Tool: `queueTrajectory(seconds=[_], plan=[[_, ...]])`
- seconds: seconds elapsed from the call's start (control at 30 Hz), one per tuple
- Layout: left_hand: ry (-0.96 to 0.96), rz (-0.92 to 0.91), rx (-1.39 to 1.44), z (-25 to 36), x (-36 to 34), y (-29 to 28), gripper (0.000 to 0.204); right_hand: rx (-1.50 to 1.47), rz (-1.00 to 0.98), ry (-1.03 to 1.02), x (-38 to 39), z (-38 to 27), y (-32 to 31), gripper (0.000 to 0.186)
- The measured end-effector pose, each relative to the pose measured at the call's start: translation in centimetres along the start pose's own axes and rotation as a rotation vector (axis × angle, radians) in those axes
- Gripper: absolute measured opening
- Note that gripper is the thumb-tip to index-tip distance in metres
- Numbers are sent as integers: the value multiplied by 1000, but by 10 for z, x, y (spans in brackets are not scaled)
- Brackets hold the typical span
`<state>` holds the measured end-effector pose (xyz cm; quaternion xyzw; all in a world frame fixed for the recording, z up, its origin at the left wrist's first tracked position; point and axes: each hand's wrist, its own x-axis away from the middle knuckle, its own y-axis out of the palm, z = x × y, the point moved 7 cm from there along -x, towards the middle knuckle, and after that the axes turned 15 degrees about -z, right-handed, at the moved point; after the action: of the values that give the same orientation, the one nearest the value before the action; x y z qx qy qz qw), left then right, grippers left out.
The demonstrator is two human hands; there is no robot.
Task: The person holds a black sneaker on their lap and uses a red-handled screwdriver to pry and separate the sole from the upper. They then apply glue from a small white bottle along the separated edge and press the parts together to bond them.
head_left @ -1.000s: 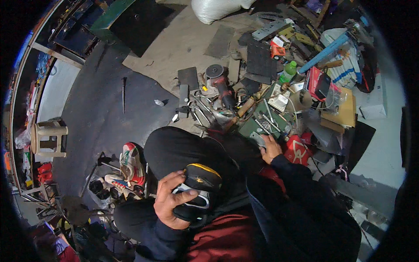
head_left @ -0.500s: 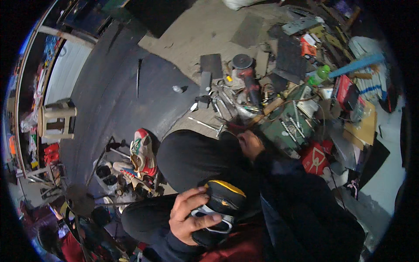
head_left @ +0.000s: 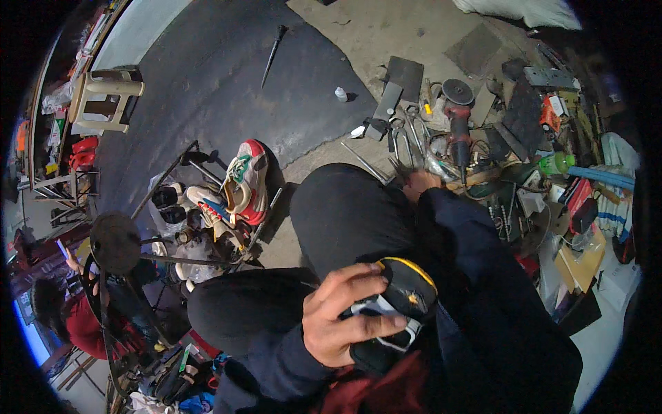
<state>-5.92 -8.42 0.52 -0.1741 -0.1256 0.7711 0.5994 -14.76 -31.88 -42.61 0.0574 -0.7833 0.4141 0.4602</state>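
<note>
One black shoe with a yellow edge [head_left: 405, 286] is in the near middle, over the person's lap, gripped by the left hand [head_left: 336, 316], its fingers and thumb curled across the pale grey part. Beyond the raised dark knee [head_left: 345, 214], the right hand [head_left: 422, 183] reaches low beside some metal tools [head_left: 407, 134]; the knee and sleeve partly hide it, so I cannot tell whether it grips anything. Just right of those tools lies an angle grinder [head_left: 458, 127] (its disc points away), with a green bottle [head_left: 554, 163] farther right. Left of the knee, a red-and-white sneaker [head_left: 249, 183] leans among other shoes. Farther left, a beige stool [head_left: 107, 88] stands by a dark mat [head_left: 200, 90] bearing a small white bottle [head_left: 340, 94].
</note>
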Motion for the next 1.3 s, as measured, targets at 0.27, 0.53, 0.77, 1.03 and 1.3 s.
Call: queueTrajectory(seconds=[0.27, 0.53, 0.77, 1.03, 1.3], plan=[[121, 36, -81, 16, 2, 10, 36, -1107, 40, -473, 217, -4, -116, 33], [176, 30, -153, 29, 17, 25, 51, -716, -23, -677, 459, -72, -182, 20], [217, 78, -173, 34, 28, 27, 42, -421, -209, -499, 508, -93, -161, 16], [225, 129, -178, 38, 37, 27, 52, -257, -63, -394, 520, -108, -159, 20], [242, 127, -237, 43, 40, 29, 58, -439, -148, -90, 524, -102, -152, 27]])
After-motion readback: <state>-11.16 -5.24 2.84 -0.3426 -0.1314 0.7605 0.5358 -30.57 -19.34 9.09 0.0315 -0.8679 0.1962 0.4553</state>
